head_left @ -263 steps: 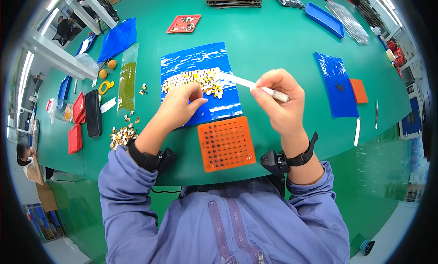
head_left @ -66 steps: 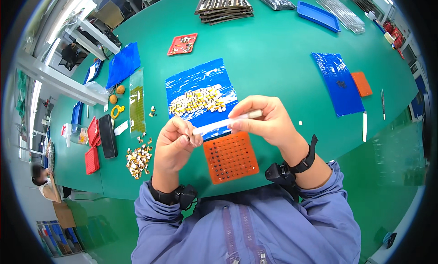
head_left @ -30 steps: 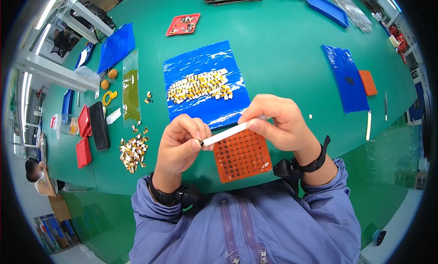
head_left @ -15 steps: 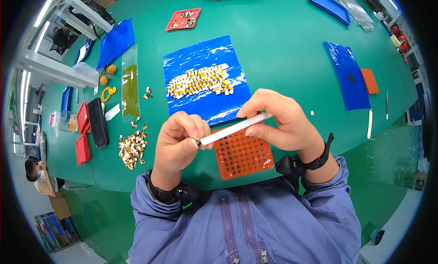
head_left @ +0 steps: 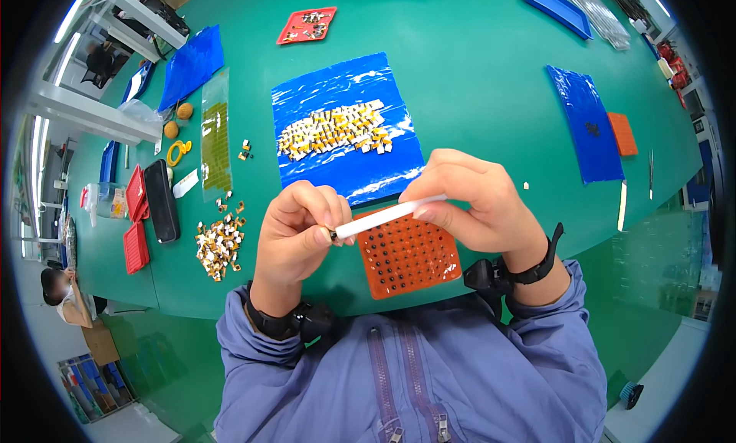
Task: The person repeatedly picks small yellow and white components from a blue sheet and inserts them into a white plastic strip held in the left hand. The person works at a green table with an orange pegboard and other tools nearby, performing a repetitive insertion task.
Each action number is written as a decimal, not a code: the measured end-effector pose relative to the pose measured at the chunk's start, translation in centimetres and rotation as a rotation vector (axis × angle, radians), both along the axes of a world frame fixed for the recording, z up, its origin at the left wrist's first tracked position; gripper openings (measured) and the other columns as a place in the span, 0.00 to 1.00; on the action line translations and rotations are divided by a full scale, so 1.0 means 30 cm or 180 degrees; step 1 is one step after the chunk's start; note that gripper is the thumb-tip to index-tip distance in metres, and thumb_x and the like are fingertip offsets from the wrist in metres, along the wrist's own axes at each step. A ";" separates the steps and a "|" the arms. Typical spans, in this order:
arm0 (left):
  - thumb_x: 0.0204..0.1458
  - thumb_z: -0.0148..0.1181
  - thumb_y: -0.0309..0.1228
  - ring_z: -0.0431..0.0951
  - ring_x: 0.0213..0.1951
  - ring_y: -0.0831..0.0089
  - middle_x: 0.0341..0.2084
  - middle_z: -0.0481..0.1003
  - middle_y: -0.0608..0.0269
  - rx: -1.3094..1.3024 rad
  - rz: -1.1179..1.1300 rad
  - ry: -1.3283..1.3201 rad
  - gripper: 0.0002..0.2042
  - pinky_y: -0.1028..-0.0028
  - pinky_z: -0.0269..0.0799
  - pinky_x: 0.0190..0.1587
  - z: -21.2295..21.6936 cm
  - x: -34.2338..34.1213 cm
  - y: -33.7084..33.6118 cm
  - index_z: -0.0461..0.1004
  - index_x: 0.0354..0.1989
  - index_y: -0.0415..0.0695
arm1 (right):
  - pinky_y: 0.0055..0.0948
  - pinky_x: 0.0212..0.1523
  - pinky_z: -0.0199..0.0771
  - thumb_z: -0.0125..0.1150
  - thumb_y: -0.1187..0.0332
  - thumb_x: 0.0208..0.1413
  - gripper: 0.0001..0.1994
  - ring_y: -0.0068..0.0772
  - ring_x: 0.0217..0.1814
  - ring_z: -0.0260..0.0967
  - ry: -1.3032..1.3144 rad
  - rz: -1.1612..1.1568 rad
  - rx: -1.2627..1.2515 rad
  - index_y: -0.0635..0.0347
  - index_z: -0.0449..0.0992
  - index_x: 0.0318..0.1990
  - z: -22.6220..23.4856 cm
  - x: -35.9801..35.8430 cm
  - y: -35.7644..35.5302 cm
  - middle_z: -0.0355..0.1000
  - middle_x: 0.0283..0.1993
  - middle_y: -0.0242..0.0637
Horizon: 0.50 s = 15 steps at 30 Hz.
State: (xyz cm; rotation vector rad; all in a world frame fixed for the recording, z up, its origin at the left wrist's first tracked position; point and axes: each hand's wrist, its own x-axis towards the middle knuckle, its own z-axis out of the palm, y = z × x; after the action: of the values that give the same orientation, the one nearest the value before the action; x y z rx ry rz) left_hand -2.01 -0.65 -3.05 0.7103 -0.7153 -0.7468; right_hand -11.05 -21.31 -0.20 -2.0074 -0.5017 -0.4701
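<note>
My right hand [head_left: 481, 201] grips a slim white pen-like stick [head_left: 383, 218] between thumb and fingers. The stick slants down to the left, its other end meeting the fingertips of my left hand [head_left: 294, 232]. There my left thumb and fingers pinch a small dark part [head_left: 333, 234], mostly covered by the fingertips. Below the stick lies an orange tray [head_left: 452, 280] with rows of small holes, many on the left filled with black pieces. Beyond my hands, small white-and-gold parts [head_left: 337, 129] are spread over a blue sheet [head_left: 337, 77].
A loose pile of similar parts [head_left: 220, 247] lies left of my hands. Near it are a black case [head_left: 162, 201], red trays [head_left: 136, 247] and a clear strip [head_left: 216, 148]. Another blue sheet [head_left: 586, 129] and tweezers [head_left: 651, 175] lie to the right. A person [head_left: 73, 297] sits far left.
The stick has turned slightly in my right hand, and its right end is now more covered by the fingers. Both hands keep nearly the same place; the view has shifted slightly.
</note>
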 end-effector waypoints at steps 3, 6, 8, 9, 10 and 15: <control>0.49 0.53 0.26 0.67 0.26 0.73 0.21 0.65 0.63 0.0015 -0.0011 0.0028 0.05 0.75 0.64 0.30 0.001 -0.001 -0.001 0.63 0.27 0.42 | 0.26 0.27 0.66 0.59 0.74 0.44 0.07 0.32 0.28 0.65 -0.0027 -0.0009 0.0133 0.64 0.70 0.32 0.004 0.001 0.015 0.67 0.26 0.35; 0.49 0.54 0.26 0.67 0.26 0.73 0.21 0.65 0.63 -0.0011 0.0014 0.0079 0.06 0.75 0.63 0.30 -0.001 0.000 -0.002 0.63 0.27 0.42 | 0.26 0.27 0.65 0.58 0.75 0.45 0.05 0.32 0.28 0.65 -0.0154 -0.0018 0.0279 0.64 0.71 0.31 -0.001 0.008 0.017 0.67 0.26 0.36; 0.49 0.54 0.26 0.67 0.26 0.73 0.21 0.65 0.63 0.0037 0.0032 0.0101 0.06 0.75 0.63 0.30 0.002 -0.001 -0.003 0.63 0.27 0.42 | 0.26 0.27 0.66 0.57 0.75 0.45 0.04 0.32 0.27 0.65 -0.0127 -0.0038 0.0240 0.64 0.71 0.30 -0.003 0.007 0.012 0.67 0.25 0.36; 0.49 0.54 0.26 0.67 0.26 0.73 0.21 0.65 0.62 0.0046 0.0028 0.0054 0.06 0.75 0.63 0.30 0.001 -0.001 -0.004 0.63 0.27 0.42 | 0.26 0.26 0.66 0.57 0.75 0.46 0.03 0.32 0.26 0.65 -0.0064 -0.0084 0.0196 0.64 0.71 0.29 -0.002 0.004 0.011 0.67 0.24 0.36; 0.49 0.54 0.26 0.67 0.26 0.73 0.21 0.66 0.62 0.0055 0.0025 0.0007 0.06 0.76 0.63 0.30 -0.002 0.000 -0.004 0.63 0.27 0.42 | 0.26 0.26 0.66 0.56 0.75 0.46 0.03 0.32 0.25 0.65 0.0000 -0.0129 0.0152 0.64 0.72 0.29 0.001 0.001 0.009 0.67 0.24 0.37; 0.48 0.54 0.25 0.66 0.26 0.74 0.21 0.65 0.62 0.0103 0.0029 -0.0106 0.06 0.76 0.62 0.29 0.000 -0.005 -0.005 0.64 0.26 0.41 | 0.26 0.21 0.64 0.55 0.72 0.48 0.04 0.33 0.19 0.64 0.0251 0.0087 0.0144 0.64 0.73 0.27 -0.005 -0.004 -0.002 0.68 0.21 0.37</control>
State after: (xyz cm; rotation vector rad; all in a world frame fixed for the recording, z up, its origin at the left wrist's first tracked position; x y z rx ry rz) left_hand -2.16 -0.79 -3.04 0.7565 -0.7311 -0.7410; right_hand -11.17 -21.35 -0.35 -1.9651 -0.4652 -0.3806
